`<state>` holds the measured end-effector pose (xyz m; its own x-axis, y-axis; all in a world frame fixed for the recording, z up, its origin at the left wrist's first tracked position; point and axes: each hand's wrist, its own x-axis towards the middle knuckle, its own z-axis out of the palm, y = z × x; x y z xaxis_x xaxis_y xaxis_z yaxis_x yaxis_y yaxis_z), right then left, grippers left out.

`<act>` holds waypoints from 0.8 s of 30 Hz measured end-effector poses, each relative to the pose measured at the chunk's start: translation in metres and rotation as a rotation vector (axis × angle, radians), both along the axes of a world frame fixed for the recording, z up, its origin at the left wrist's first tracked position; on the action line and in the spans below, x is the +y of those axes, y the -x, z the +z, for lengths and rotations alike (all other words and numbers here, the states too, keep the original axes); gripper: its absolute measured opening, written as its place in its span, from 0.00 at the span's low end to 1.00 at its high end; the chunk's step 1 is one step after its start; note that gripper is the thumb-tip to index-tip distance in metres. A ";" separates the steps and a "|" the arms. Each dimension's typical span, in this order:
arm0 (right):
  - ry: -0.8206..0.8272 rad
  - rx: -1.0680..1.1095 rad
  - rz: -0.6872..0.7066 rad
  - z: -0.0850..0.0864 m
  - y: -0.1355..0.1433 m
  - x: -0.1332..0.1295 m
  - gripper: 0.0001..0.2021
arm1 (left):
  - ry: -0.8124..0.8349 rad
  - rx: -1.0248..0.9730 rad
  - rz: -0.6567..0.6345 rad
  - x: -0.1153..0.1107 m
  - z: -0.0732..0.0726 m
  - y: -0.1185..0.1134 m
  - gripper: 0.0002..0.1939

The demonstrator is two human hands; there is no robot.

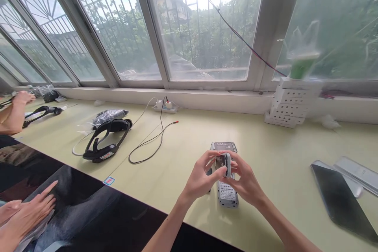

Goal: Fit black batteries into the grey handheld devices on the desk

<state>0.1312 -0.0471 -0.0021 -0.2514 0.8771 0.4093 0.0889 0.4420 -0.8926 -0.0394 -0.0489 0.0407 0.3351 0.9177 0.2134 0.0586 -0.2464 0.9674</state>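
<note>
My left hand (203, 175) and my right hand (243, 179) both grip a small battery pack (222, 161), with fingers and thumbs around its edges. Its dark face carries "3000" print, and one side is a rounded grey edge. Directly below my hands a long grey handheld device (228, 197) lies flat on the table, its printed label facing up. A dark panel marked "3000mAh" shows at the device's far end. The middle of the device is hidden by my hands. Left of it, a small dark object (209, 172) is partly covered by my left hand.
A black headset (108, 141) and a black cable (161, 141) lie to the left, near a power strip (165, 108). Stacked white boxes (288, 104) bear a green cup (301, 67). A dark flat panel (342, 197) lies right. Other people's hands (32, 214) are at left.
</note>
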 end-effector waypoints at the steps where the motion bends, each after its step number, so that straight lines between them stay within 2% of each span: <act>1: -0.007 -0.002 -0.007 -0.001 0.000 0.000 0.26 | 0.006 -0.008 -0.004 -0.001 -0.001 -0.001 0.15; 12: -0.035 -0.014 0.000 -0.004 -0.001 0.001 0.26 | 0.040 -0.099 -0.068 -0.001 -0.005 0.000 0.14; 24: -0.053 -0.021 -0.003 -0.003 0.000 0.000 0.25 | -0.008 -0.062 0.028 -0.004 -0.012 -0.006 0.13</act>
<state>0.1311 -0.0471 -0.0050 -0.2582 0.8552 0.4494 0.1090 0.4880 -0.8660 -0.0334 -0.0532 0.0291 0.2950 0.9247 0.2408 0.0056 -0.2536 0.9673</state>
